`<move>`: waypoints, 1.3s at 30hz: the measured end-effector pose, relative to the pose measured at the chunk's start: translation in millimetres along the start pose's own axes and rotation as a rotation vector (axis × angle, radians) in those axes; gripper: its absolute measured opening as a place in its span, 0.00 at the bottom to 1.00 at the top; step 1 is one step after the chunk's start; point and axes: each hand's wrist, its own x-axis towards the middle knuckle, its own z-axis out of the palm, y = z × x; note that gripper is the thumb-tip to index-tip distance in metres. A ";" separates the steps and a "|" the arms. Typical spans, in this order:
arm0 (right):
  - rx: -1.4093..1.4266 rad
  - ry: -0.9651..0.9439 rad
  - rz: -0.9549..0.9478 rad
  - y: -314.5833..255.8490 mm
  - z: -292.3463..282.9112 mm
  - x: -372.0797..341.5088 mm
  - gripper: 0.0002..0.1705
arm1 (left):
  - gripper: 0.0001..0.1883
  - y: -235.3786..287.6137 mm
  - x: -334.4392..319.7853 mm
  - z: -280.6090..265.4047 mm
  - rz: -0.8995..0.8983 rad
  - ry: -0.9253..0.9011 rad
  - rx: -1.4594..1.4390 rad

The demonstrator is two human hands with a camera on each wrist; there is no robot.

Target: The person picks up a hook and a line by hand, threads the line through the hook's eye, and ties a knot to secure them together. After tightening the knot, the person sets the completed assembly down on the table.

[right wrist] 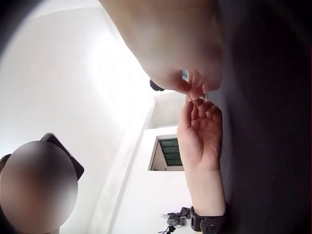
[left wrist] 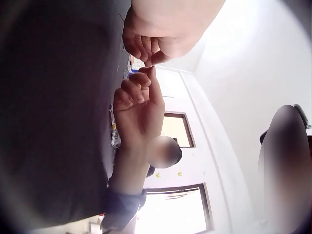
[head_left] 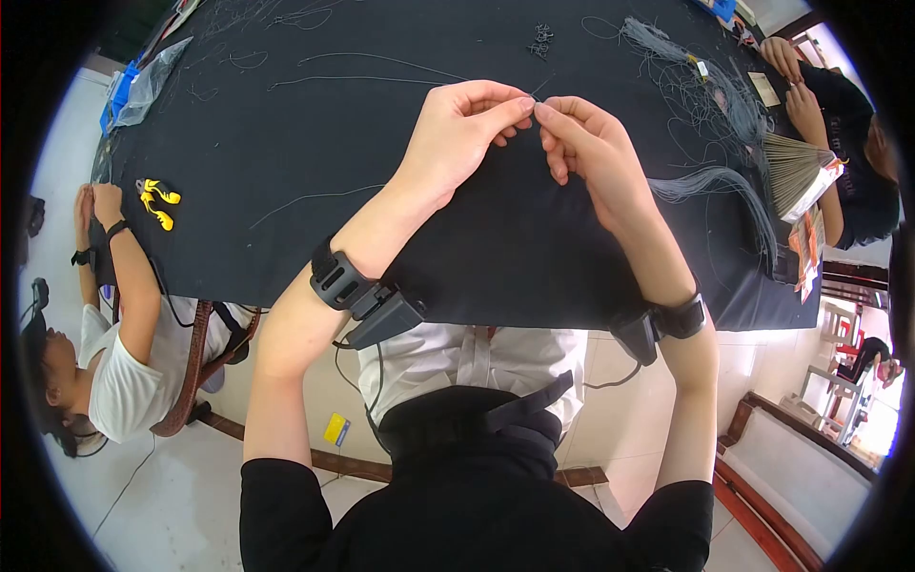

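Observation:
Over the black-covered table, my left hand (head_left: 456,129) and right hand (head_left: 599,153) meet fingertip to fingertip. Thumb and forefinger of each pinch a thin grey strand (head_left: 372,80), its short end showing just above the fingertips. Most of the pinched part is hidden by the fingers. From behind the left hand, strands trail leftward across the cloth. In the left wrist view the right hand (left wrist: 139,109) has its other fingers curled. The right wrist view shows the left hand (right wrist: 202,139) palm side, its fingertips right at those of the right hand.
Yellow-handled pliers (head_left: 157,202) lie left. Small dark pieces (head_left: 541,40) are piled at the back. Rightward lie a tangled strand bundle (head_left: 658,43), a combed-out bundle (head_left: 710,178) and a fanned card stack (head_left: 796,176). A person's hands (head_left: 100,205) work at the left edge; another person sits right.

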 end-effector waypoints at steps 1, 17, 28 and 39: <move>-0.054 -0.002 -0.003 -1.7 -1.4 -0.4 0.16 | 0.10 0.7 -0.1 -1.0 -0.008 -0.011 0.015; -0.470 -0.106 -0.251 -9.6 -21.4 3.1 0.13 | 0.11 3.8 3.8 -8.4 -0.018 -0.245 0.277; -0.282 -0.044 -0.251 -6.6 -16.5 2.3 0.13 | 0.10 6.6 0.8 -7.5 0.047 -0.215 0.276; -0.296 -0.022 -0.300 -2.3 -14.2 3.1 0.13 | 0.11 4.1 0.5 -6.2 0.015 -0.174 0.128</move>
